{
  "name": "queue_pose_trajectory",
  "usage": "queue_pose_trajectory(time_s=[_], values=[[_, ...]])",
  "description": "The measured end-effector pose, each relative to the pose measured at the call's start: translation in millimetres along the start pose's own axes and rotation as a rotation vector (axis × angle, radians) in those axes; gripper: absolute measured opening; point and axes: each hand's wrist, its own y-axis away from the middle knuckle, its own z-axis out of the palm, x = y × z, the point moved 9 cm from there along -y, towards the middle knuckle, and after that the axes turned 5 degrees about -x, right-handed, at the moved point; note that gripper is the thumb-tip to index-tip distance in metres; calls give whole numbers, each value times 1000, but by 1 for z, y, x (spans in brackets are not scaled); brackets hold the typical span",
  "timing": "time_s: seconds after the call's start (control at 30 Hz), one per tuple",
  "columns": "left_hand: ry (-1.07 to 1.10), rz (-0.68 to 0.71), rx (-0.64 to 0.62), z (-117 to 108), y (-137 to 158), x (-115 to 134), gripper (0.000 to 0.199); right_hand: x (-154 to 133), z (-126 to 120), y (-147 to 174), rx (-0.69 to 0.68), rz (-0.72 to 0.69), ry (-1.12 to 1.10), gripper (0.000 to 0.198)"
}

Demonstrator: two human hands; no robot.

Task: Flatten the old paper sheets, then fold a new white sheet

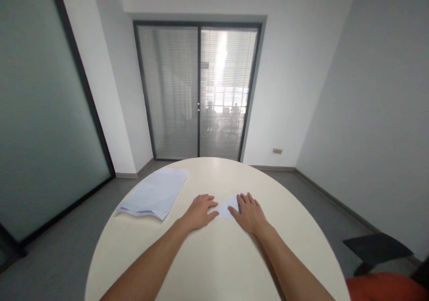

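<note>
A small piece of white paper (226, 208), with slanted edges as if folded, lies flat on the table between my two hands. My right hand (248, 211) rests over its right part with fingers stretched out, covering that side. At its left tip is my left hand (201, 211), palm down, its thumb and fingers apart and the thumb near the paper's point. Whether the left fingertips press on the paper I cannot tell. Left of my hands, a stack of white paper sheets (156, 191) lies on the table with slightly curled near edges.
The round cream table (208, 265) fills the lower middle. At the right stands a chair with a red seat (385, 287) and a black armrest (377, 247). Beyond the table is a glass door with blinds (197, 91); a frosted glass panel (43, 113) stands on the left.
</note>
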Motion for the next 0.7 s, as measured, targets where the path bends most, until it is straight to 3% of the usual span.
queue_pose_trajectory(time_s=[0.37,0.7], values=[[159,9,32,3,-3,8,28,-2,3,-2,-18,-20,-16,78],[251,-74,33,2,-4,4,34,-9,-4,-5,23,-104,-150,71]])
